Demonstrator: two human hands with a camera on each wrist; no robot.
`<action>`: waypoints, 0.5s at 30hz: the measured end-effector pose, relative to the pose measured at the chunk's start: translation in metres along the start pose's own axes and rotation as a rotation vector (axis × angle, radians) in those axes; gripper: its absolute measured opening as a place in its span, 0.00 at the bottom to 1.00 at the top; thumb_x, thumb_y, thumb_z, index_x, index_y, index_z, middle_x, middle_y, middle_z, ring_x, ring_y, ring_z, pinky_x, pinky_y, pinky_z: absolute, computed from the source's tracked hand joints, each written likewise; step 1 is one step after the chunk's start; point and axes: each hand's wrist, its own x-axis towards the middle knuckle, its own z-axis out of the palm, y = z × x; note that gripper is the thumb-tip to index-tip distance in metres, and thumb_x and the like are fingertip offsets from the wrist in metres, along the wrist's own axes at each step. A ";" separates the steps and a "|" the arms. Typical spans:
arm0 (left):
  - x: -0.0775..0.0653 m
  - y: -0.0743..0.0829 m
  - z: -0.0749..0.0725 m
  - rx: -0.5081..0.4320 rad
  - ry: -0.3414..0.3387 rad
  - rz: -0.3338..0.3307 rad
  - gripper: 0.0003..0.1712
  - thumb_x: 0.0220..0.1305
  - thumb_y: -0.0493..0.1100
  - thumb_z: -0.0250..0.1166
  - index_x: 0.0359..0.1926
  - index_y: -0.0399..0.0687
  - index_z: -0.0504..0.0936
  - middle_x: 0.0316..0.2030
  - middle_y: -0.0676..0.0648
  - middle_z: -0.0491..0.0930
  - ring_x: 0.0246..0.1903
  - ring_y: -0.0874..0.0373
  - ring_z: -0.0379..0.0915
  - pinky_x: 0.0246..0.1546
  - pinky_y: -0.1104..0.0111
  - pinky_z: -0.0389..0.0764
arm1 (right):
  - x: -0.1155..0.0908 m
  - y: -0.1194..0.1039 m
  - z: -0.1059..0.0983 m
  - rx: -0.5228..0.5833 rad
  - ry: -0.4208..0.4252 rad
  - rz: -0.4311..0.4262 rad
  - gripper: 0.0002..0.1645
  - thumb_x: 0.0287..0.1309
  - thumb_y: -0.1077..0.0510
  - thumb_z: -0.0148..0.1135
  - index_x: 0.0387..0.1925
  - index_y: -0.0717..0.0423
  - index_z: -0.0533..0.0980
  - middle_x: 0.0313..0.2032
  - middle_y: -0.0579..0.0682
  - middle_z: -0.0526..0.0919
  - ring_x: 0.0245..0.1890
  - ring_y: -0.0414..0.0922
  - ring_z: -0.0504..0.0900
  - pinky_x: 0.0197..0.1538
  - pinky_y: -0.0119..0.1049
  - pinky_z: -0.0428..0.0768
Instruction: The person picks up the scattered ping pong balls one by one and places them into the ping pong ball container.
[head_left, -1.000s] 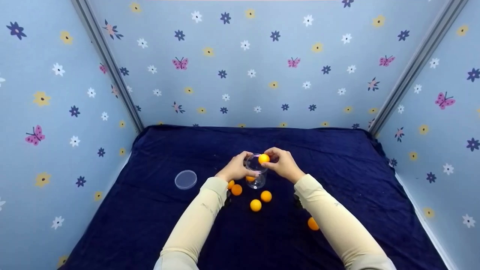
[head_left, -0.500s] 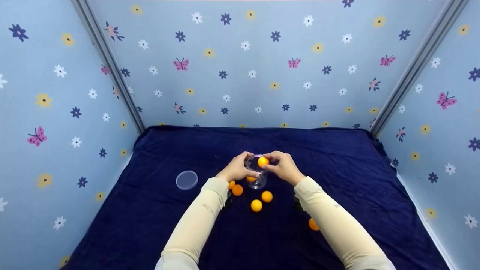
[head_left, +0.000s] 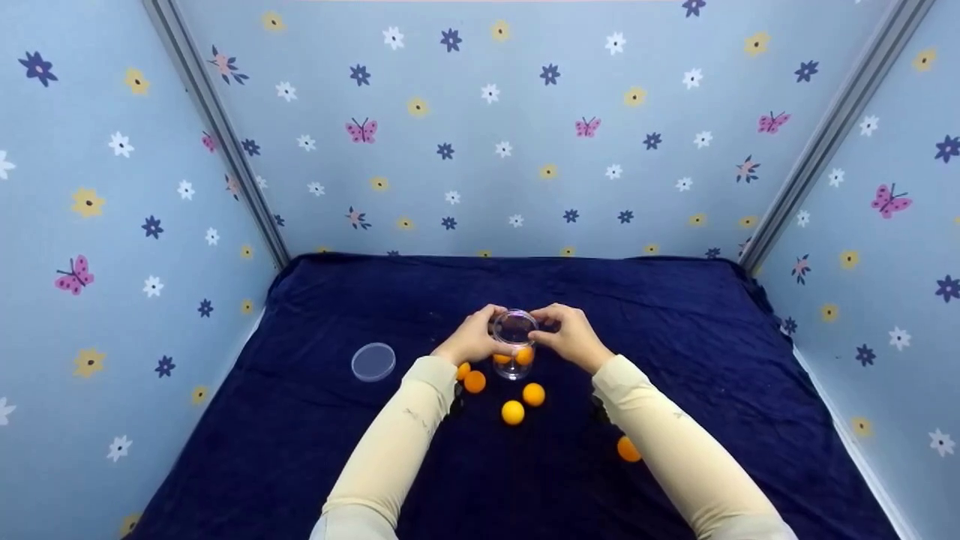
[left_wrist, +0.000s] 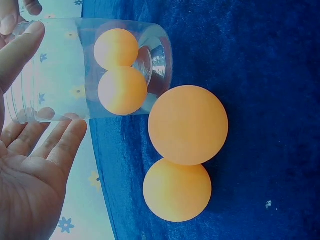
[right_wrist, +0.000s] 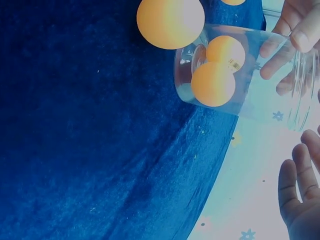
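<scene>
The left hand (head_left: pixel 474 336) grips the clear jar (left_wrist: pixel 65 70), which stands upright on the blue cloth (head_left: pixel 360 450), two orange balls (left_wrist: pixel 123 91) at its bottom. The right hand (head_left: pixel 568 337), fingers loose and holding nothing, is at the rim. Loose balls (head_left: pixel 513 412) lie nearby; the lid (head_left: pixel 373 362) lies left.

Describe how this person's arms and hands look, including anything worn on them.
The left sleeve and right sleeve are long and pale cream, each with a small dark forearm marking and a creased cuff. Whiter fabric shows at the head view's bottom edge. The left hand and right hand are bare: no gloves or rings are visible.
</scene>
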 end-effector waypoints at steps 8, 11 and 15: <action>0.000 0.000 0.001 -0.027 0.003 0.023 0.44 0.58 0.41 0.85 0.71 0.39 0.74 0.64 0.38 0.82 0.63 0.44 0.81 0.68 0.52 0.80 | -0.007 0.004 -0.008 0.003 -0.020 0.009 0.23 0.62 0.64 0.80 0.57 0.70 0.85 0.46 0.66 0.90 0.47 0.64 0.86 0.54 0.62 0.86; 0.000 0.000 0.001 -0.021 0.007 0.024 0.43 0.58 0.41 0.85 0.71 0.40 0.74 0.64 0.38 0.82 0.62 0.44 0.80 0.68 0.52 0.80 | -0.010 0.006 -0.012 -0.007 -0.018 0.000 0.24 0.61 0.63 0.80 0.56 0.70 0.85 0.45 0.66 0.90 0.47 0.64 0.87 0.54 0.61 0.87; 0.000 0.001 0.001 -0.008 0.011 0.016 0.44 0.57 0.42 0.86 0.70 0.40 0.74 0.64 0.39 0.82 0.62 0.44 0.80 0.69 0.52 0.80 | -0.014 0.008 -0.017 -0.031 -0.019 -0.008 0.25 0.60 0.63 0.81 0.56 0.70 0.85 0.44 0.64 0.90 0.46 0.61 0.87 0.53 0.58 0.87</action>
